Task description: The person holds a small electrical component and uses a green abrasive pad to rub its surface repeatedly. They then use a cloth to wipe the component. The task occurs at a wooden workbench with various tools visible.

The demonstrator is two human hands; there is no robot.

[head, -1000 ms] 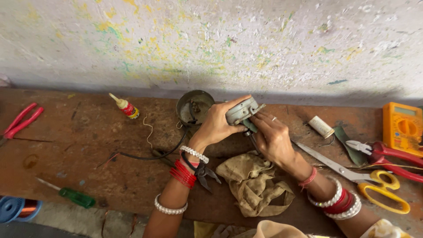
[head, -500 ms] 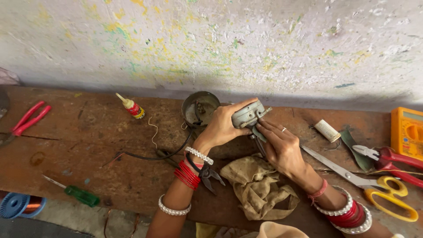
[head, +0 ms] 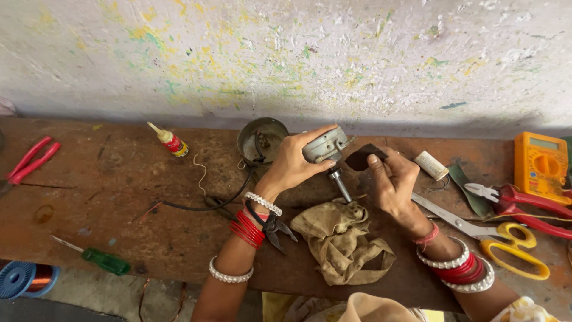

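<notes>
The left hand (head: pixel 293 168) clamps a small grey motor (head: pixel 325 145) above the bench, its long axis tilted, shaft (head: pixel 340 185) pointing down toward the tan rag (head: pixel 342 240). Just right of that grip, the right hand (head: pixel 394 185) pinches a dark flat piece (head: pixel 362 157).

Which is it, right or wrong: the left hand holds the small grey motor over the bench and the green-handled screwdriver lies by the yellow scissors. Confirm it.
Wrong on one point. In the head view the green-handled screwdriver lies at the bench's far left near the copper wire spool, not by the yellow scissors. The left hand does hold the small grey motor over the bench.
</notes>
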